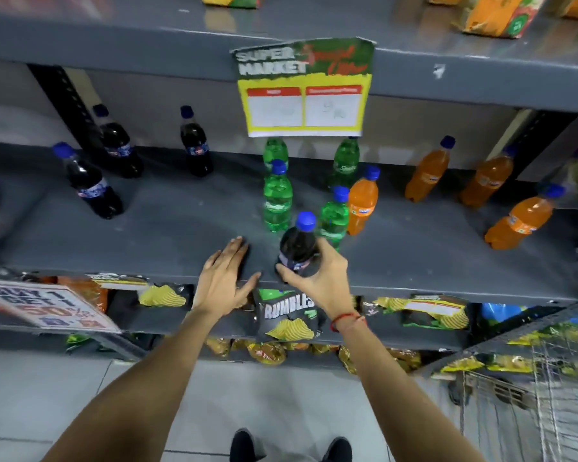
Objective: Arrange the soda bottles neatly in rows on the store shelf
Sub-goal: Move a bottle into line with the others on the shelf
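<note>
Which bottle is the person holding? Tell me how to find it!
Look at the grey middle shelf under the yellow price sign. At its front edge, just in front of the green bottles, the right hand grips a dark cola bottle. It is the only dark one there; the other dark ones stand far left.

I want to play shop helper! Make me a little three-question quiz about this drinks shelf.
1. True or false: the right hand holds a dark cola bottle.
2. How many orange soda bottles stand on this shelf?
3. The left hand is: A) flat on the shelf, B) gripping a green bottle, C) out of sight.

Key: 1 true; 2 four; 3 A.
</note>
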